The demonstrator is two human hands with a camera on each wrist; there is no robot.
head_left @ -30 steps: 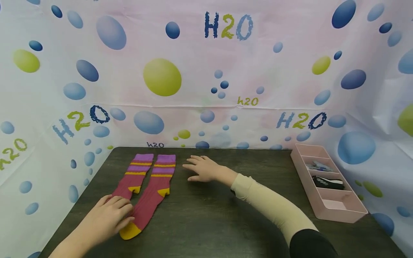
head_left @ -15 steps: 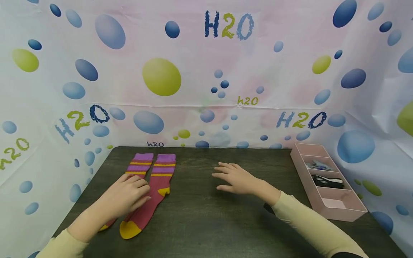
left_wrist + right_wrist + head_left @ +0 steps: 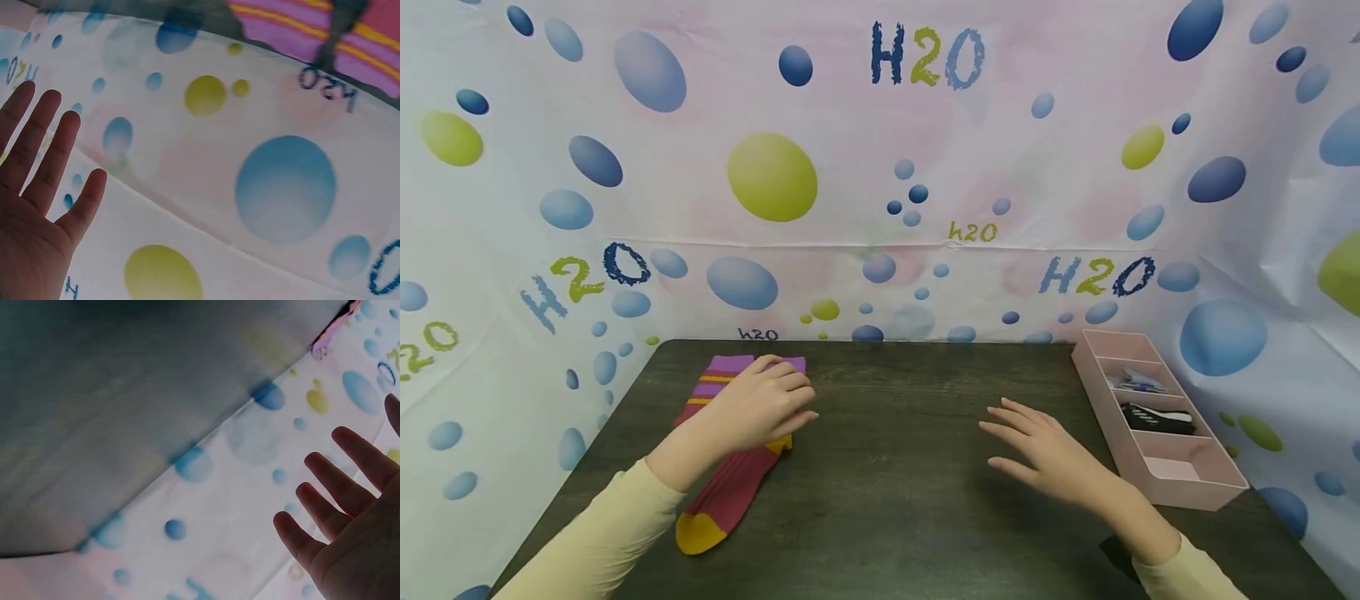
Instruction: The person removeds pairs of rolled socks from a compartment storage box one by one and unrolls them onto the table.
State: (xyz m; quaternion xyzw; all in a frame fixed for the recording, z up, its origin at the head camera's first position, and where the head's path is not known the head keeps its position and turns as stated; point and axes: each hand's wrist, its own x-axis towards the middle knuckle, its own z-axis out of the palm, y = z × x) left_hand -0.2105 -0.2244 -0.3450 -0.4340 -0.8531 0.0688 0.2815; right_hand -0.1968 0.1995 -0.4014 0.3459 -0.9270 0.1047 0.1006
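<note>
The left sock (image 3: 711,388) and the right sock (image 3: 735,487) are lying flat side by side on the left of the worktop (image 3: 887,517), apparently so that neither is covering the other. The left hand (image 3: 767,406) is hovering above them, partly hiding both; its grip is holding nothing, fingers extended. The right hand (image 3: 1051,454) is hanging near the pink box (image 3: 1195,496), fingers spread, grip likewise holding nothing. The box's dividers are presumably keeping its contents separate.
</note>
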